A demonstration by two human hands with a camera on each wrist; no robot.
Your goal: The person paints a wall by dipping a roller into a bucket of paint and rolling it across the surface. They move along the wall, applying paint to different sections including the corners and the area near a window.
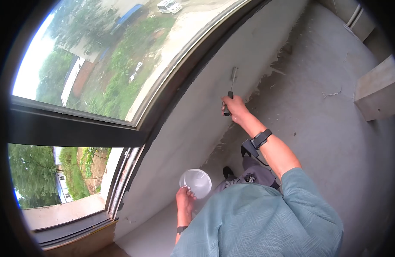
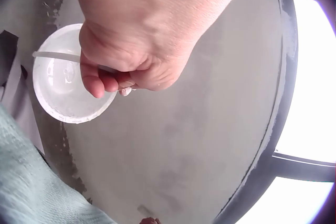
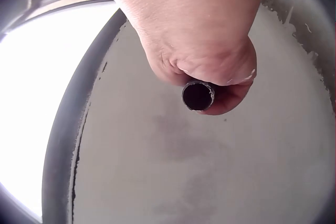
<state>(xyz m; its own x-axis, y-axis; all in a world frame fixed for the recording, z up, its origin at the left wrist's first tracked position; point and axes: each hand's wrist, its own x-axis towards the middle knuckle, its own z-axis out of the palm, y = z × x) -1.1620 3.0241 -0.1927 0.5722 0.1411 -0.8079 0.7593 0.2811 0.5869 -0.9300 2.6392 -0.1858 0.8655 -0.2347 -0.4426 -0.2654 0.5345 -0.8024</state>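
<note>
My left hand [image 1: 186, 199] grips a small translucent white plastic bucket [image 1: 201, 179] at its rim and handle, down in front of my body. In the left wrist view the bucket's handle strap [image 2: 55, 55] crosses the opening into my curled fingers [image 2: 93, 85]. My right hand [image 1: 235, 107] is stretched forward, curled round the black handle [image 1: 230, 95] of what looks like a small paint roller. Its thin metal shaft [image 1: 234, 78] points away from me, its head up against the grey wall [image 1: 206, 96]. In the right wrist view the handle's hollow end [image 3: 198, 96] shows below my palm.
A dark-framed window [image 1: 77, 126] runs along the left above the wall. Its lower pane shows greenery outside. The concrete floor [image 1: 309, 98] extends to the right, with a pale block-like pillar [image 1: 379, 90] at the far right. Darker patches [image 3: 184, 140] mark the wall.
</note>
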